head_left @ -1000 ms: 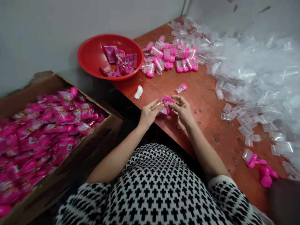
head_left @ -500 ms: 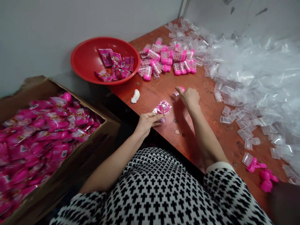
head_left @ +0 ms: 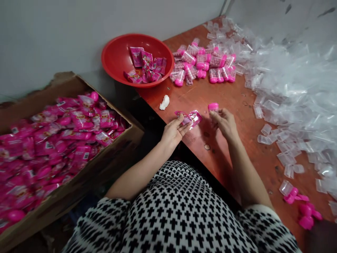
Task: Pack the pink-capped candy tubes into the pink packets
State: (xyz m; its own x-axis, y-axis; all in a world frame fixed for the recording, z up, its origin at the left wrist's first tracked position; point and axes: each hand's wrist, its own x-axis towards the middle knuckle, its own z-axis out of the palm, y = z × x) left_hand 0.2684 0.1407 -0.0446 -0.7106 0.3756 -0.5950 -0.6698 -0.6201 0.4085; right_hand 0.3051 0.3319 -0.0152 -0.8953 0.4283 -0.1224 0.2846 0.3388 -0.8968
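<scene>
A plain grey wall (head_left: 52, 35) fills the view from nine o'clock round to twelve, meeting a second, paler wall (head_left: 268, 17) at a corner towards one o'clock. Dark smudges (head_left: 325, 12) mark that second wall at two. The reddish-brown bench (head_left: 252, 151), scuffed and spotted, reaches from that corner down to four o'clock. Light is dim, with a soft sheen on the benchtop; the floor towards eight is too dark to make out.

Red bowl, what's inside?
Several pink packets lie in a loose cluster toward the right side of the red bowl. Anything beneath them is covered, so I can't give an exact count.
</scene>
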